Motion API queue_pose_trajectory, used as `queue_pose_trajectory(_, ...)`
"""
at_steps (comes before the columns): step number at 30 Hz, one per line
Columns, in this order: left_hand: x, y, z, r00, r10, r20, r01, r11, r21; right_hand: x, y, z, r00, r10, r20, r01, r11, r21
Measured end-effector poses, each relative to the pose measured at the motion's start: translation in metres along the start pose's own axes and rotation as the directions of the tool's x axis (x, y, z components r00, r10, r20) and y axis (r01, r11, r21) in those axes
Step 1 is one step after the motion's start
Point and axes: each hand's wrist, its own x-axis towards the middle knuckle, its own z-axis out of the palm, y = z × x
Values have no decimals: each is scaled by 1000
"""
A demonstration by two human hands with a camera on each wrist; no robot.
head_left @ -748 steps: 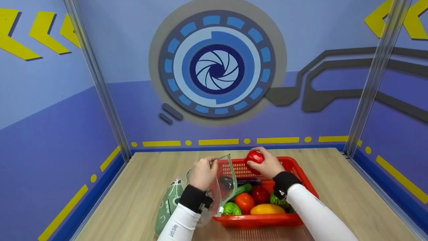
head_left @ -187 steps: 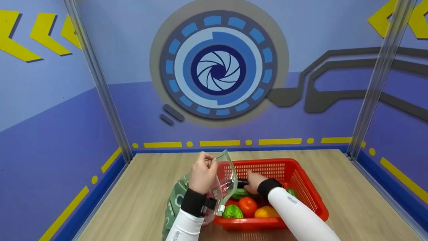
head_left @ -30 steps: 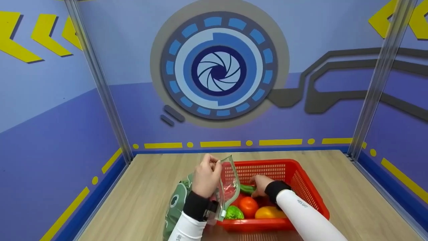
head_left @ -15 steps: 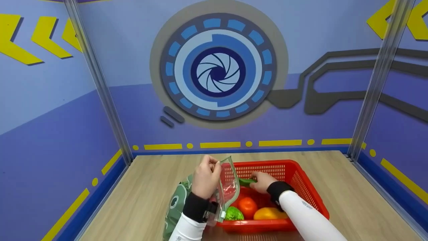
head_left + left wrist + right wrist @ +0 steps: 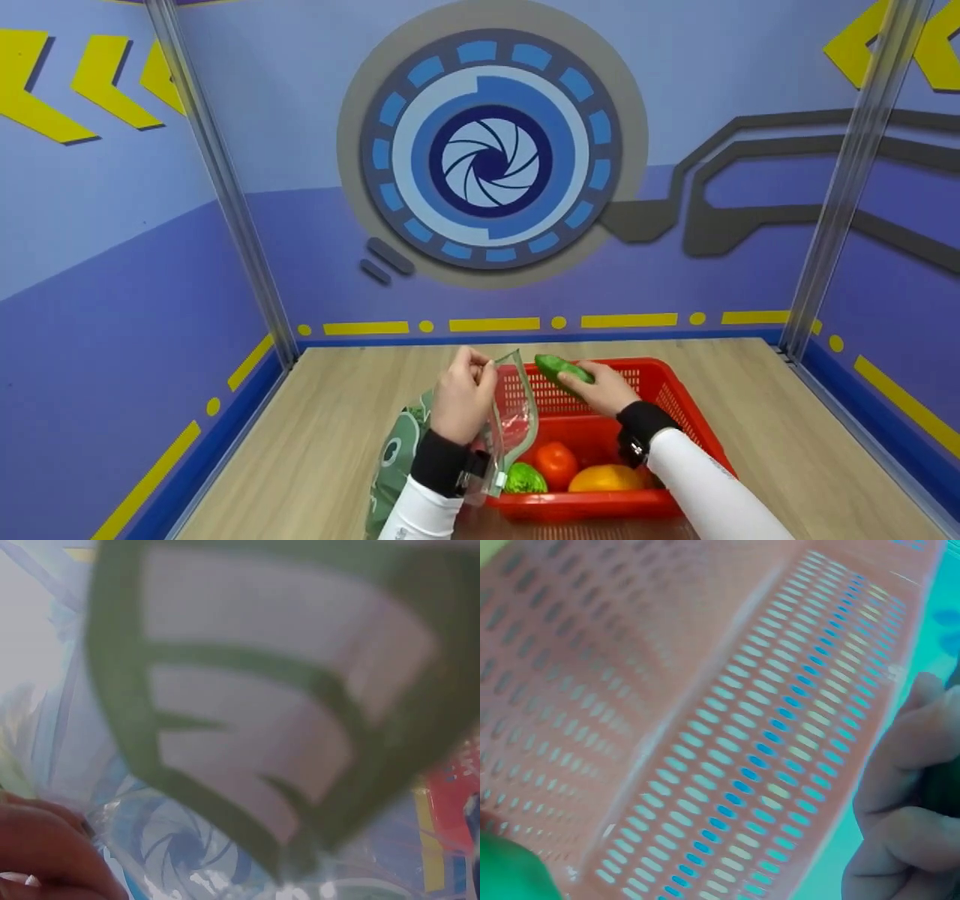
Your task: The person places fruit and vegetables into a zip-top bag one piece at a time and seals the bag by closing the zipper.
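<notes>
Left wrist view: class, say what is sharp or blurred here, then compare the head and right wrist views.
Left wrist view: the bag's green print is badly blurred. Head view: sharp, evenly lit, cucumber and basket clear. Right wrist view: basket mesh crisp, fingers softer.

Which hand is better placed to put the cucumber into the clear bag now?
The right hand, probably. It already grips the cucumber, lifted above the red basket, close to the bag's mouth. The left hand is busy holding the clear bag open by its rim.
</notes>
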Motion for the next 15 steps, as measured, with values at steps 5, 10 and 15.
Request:
queue_pose_trajectory(5, 0, 0, 0, 1000, -15, 8, 15, 1000, 1, -4, -13, -15, 1000, -24, -10, 25, 996, 82)
queue_pose_trajectory(10, 0, 2, 0, 1000, -16, 5, 16, 1000, 8, -13, -32, -29, 991, -131, 7, 130, 990, 50)
queue_pose_trajectory(15, 1, 3, 0, 1000, -2, -6, 2, 1000, 13, -26, -54, -41, 962, -264, 76, 263, 965, 24)
